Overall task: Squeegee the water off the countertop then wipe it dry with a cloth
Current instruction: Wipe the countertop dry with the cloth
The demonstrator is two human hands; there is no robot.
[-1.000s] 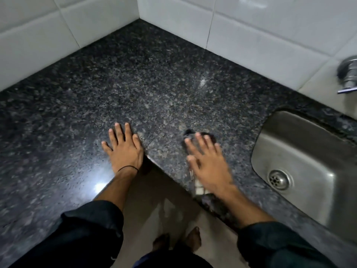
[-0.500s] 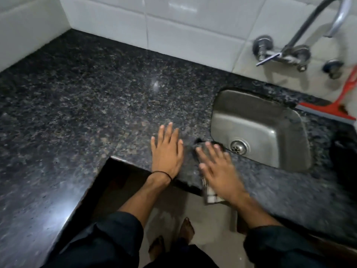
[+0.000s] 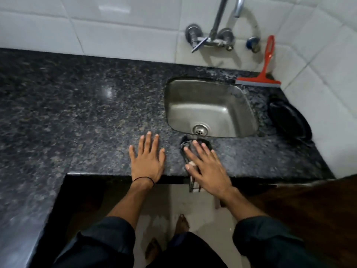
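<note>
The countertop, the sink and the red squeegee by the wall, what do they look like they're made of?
Countertop: probably polished granite, dark with pale speckles and a glossy light reflection.
Sink: likely stainless steel, grey with a brushed sheen and a metal drain.
Squeegee: apparently moulded red plastic, with a grey strip along its edge, maybe rubber or foam.

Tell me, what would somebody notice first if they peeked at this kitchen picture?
Probably the bright red squeegee, propped against the white tiles behind the steel sink, at its right corner. Next, the two bare hands at the dark speckled countertop's front edge: the left hand lies flat, the right hand covers a small dark object.
</note>
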